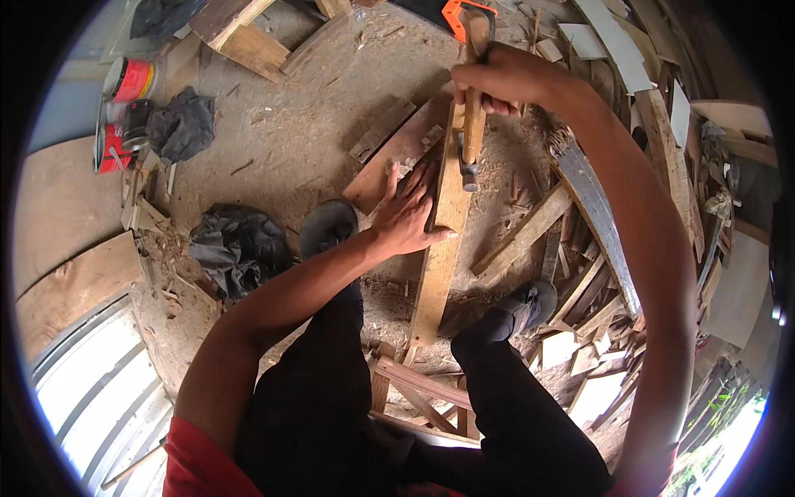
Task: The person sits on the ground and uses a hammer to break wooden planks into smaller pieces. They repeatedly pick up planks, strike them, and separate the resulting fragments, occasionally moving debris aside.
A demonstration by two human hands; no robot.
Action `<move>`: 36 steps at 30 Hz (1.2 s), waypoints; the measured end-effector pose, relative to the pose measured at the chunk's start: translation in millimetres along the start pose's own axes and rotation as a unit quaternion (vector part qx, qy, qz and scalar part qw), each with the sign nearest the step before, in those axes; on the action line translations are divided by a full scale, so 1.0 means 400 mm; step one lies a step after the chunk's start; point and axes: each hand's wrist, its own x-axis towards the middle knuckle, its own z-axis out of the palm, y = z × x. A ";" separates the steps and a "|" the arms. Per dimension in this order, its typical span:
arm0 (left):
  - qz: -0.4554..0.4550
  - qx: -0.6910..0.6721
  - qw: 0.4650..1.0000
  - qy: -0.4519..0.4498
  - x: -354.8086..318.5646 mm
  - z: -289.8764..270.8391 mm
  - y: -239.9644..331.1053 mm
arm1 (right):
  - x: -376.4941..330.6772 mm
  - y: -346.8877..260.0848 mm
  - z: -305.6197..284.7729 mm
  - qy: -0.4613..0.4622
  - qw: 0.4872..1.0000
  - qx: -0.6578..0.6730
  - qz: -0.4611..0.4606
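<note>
Our left hand (410,217) lies flat, fingers spread, on the plank (443,240) — pinning it over the sawdust floor (315,108). Our right hand (503,79), fingers wrapped tight, grips the hammer (473,124) — head touching the plank.

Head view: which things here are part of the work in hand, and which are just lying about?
In use:
- right hand gripping the hammer by its wooden handle
- left hand pressing on the long plank

Lying about:
- orange-framed saw
- red cans
- dark cloth heaps
- loose wood offcuts
</note>
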 end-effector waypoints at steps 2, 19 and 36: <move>-0.008 -0.008 1.000 0.001 -0.002 0.009 0.007 | 0.024 0.013 -0.010 0.019 1.000 0.017 0.004; -0.017 0.016 1.000 -0.001 0.004 0.024 0.026 | 0.011 0.123 -0.030 0.161 0.984 0.070 -0.016; -0.056 -0.205 0.977 0.029 -0.029 0.040 0.121 | -0.002 0.113 -0.001 0.180 0.982 0.058 0.004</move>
